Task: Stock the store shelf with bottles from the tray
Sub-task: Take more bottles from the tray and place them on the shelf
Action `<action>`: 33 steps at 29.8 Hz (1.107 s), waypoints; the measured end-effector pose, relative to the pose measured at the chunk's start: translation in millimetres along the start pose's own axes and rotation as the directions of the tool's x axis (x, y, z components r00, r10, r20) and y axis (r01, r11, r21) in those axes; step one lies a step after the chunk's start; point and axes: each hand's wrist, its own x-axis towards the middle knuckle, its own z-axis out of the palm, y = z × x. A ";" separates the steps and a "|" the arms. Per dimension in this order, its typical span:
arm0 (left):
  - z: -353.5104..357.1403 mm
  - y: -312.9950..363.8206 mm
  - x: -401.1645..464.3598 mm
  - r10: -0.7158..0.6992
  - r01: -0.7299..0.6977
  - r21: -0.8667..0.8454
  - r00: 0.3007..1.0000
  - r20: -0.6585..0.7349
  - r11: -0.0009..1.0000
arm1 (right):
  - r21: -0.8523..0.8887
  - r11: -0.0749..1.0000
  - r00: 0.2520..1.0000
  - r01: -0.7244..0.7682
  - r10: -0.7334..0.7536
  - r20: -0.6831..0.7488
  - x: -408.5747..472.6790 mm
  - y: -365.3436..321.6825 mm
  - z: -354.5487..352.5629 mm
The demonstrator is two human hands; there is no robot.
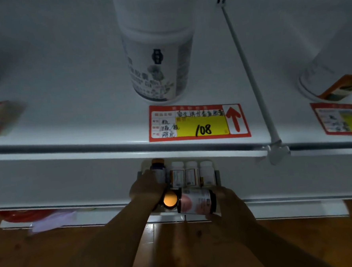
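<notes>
Where shelf glossy, round bottle (196, 201)

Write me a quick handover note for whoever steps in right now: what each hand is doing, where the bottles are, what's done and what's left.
Left hand: grips an upright dark bottle with an orange cap at the left end of the grey tray on the lower shelf.
Right hand: holds a dark bottle with a pink-and-white label, lying on its side at the tray's front.
Still in the tray: three white-capped bottles in a row, plus an orange-capped one between the hands.
Upper shelf: one tall white labelled canister behind the red-and-yellow price tag.
Left to do: shelve both held bottles, then the rest.
</notes>
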 end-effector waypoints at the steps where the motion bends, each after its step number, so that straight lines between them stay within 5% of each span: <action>1: 0.6 0.9 0.8 -0.007 0.007 -0.008 1.000 -0.012 1.000 | 0.038 0.999 1.000 -0.002 0.002 -0.002 -0.8 0.4 -2.5; 7: -36.4 -2.1 -22.5 -0.001 0.017 -0.344 0.999 0.048 0.939 | 0.455 0.890 0.997 -0.021 -0.013 0.070 -19.5 -24.3 -39.9; 11: -67.4 -13.1 -89.6 0.031 0.126 -0.698 0.977 0.209 0.705 | 0.483 0.864 0.988 -0.144 0.094 0.126 -44.5 -51.7 -66.5; 15: -107.6 -24.5 -170.2 0.110 0.142 -0.748 0.955 0.276 0.648 | 0.594 0.799 0.992 -0.098 0.034 0.117 -78.7 -90.4 -99.9; 25: -215.8 -22.2 -311.7 0.259 -0.202 -0.938 0.957 -0.128 0.282 | 0.877 0.462 0.943 0.132 -0.331 0.033 -121.0 -232.9 -193.3; 33: -280.8 -55.1 -334.3 0.284 -0.364 -0.915 0.908 -0.307 0.175 | 0.869 0.426 0.847 0.253 -0.532 0.015 -117.8 -316.2 -211.8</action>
